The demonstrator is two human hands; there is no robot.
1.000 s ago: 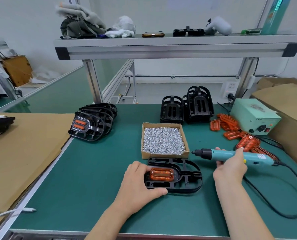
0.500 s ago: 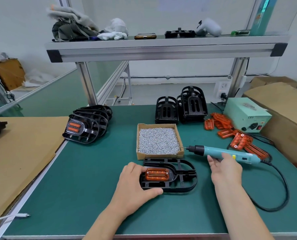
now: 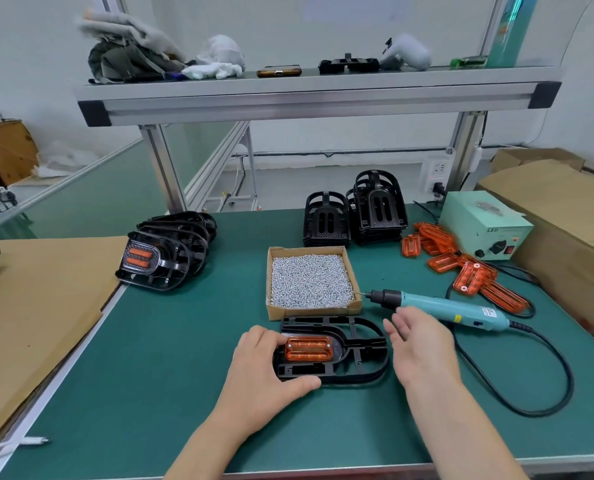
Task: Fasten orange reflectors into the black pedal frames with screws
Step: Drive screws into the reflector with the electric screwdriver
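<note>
- Left hand [image 3: 264,368]: the fingers curl over the far left rim and the thumb lies along the near rim. Together they pinch the left end of the black pedal frame [image 3: 364,344].
- Right hand [image 3: 423,348]: the fingers are straight, slightly spread and hold nothing. The hand hovers just right of the frame's rounded end. Whether it touches the frame cannot be told.
- The frame lies flat on the green mat [image 3: 150,358], centre of the picture and slightly low. An orange reflector [image 3: 308,348] is seated in its left pocket, just beside the left fingertips.
- The frame's far edge lies just beside the front wall of the cardboard box [image 3: 314,310], which is filled with screws [image 3: 309,278].
- The electric screwdriver [image 3: 437,306] lies on the mat behind the right hand. Its bit is at the box's right near corner. Its cable [image 3: 531,375] loops over the mat at lower right.
- Open mat extends left of the left hand to the table's left edge, and below both forearms to the near edge.
- Left of centre: finished frames [image 3: 170,251] lie stacked near the mat's left edge, beside a cardboard sheet [image 3: 35,299].
- Above centre: empty frames [image 3: 354,216] stand stacked behind the box.
- Right of centre: loose reflectors [image 3: 461,268] lie beside the power unit [image 3: 482,230].
</note>
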